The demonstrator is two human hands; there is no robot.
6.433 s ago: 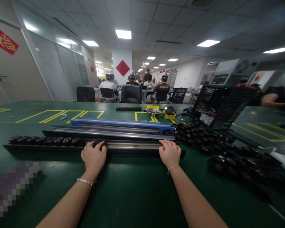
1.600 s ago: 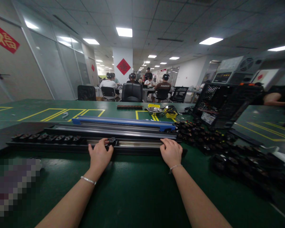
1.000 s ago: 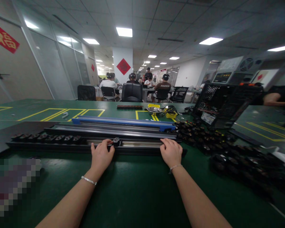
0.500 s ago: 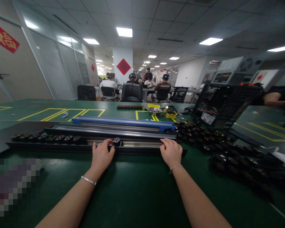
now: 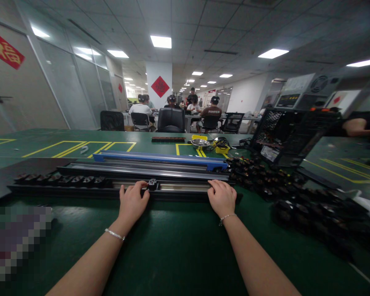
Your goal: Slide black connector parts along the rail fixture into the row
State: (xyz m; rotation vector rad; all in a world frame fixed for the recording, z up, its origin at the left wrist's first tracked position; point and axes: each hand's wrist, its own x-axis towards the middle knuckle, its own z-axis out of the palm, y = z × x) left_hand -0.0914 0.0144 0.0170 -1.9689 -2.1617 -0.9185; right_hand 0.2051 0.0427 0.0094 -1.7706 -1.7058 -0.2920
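Two grips | left hand touches black clip, pinch cannot tell | right hand flat on rail | shirt: PUMPKIN

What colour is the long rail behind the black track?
The rail is blue; the head view shows it best.

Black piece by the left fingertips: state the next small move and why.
Probably slide the black piece leftward along the rail with the left hand: it sits apart from the row of pieces, while the right hand rests on the rail.
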